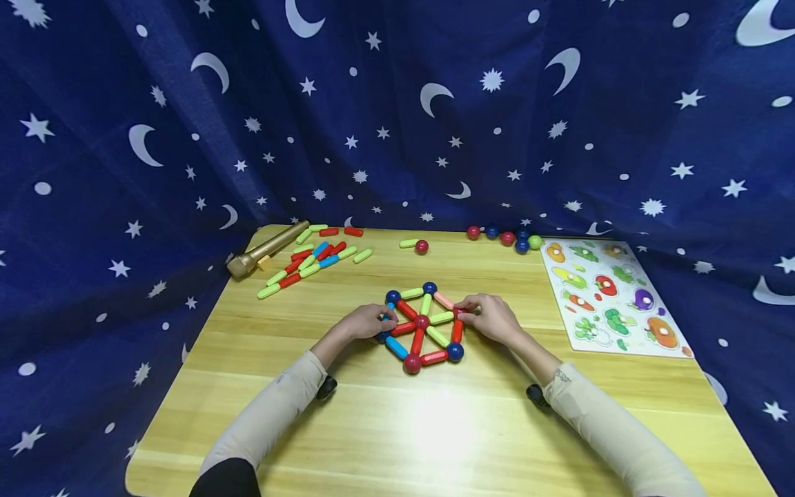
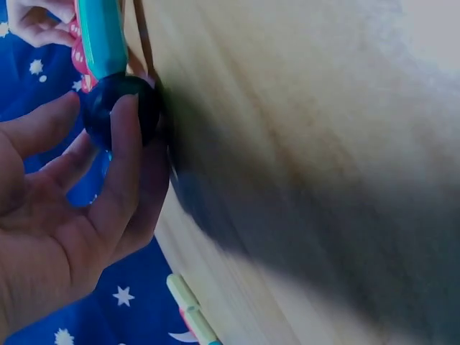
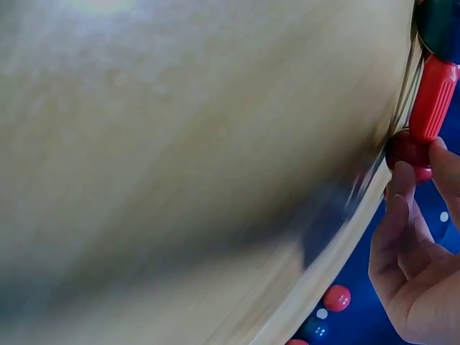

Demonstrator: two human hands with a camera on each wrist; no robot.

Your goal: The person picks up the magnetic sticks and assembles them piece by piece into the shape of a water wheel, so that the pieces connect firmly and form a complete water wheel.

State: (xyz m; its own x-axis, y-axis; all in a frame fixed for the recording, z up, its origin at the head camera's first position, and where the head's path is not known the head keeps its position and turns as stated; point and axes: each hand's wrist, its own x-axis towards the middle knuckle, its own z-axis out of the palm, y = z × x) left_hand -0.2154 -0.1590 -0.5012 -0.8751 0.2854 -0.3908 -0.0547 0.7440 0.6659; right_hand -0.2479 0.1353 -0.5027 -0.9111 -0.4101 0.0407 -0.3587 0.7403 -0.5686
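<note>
In the head view a flat six-sided wheel of magnetic rods and balls lies mid-table, with a red ball point(image 1: 421, 322) at its hub and rods running out as spokes. My left hand point(image 1: 365, 322) is at its left corner, thumb and fingers around a dark blue ball point(image 2: 99, 113) that joins a blue rod point(image 2: 103, 36). At the right corner, my right hand point(image 1: 492, 318) pinches a red ball point(image 3: 407, 149) at the end of a red rod point(image 3: 434, 97). A larger red ball point(image 1: 412, 364) forms the near corner.
Loose red, green and blue rods point(image 1: 309, 270) lie at the back left beside a gold microphone-shaped stick point(image 1: 273, 248). A green rod point(image 1: 408, 243) touches a red ball point(image 1: 421, 247) at the back. Several balls point(image 1: 507, 239) sit back right, near a vegetable puzzle board point(image 1: 559, 324).
</note>
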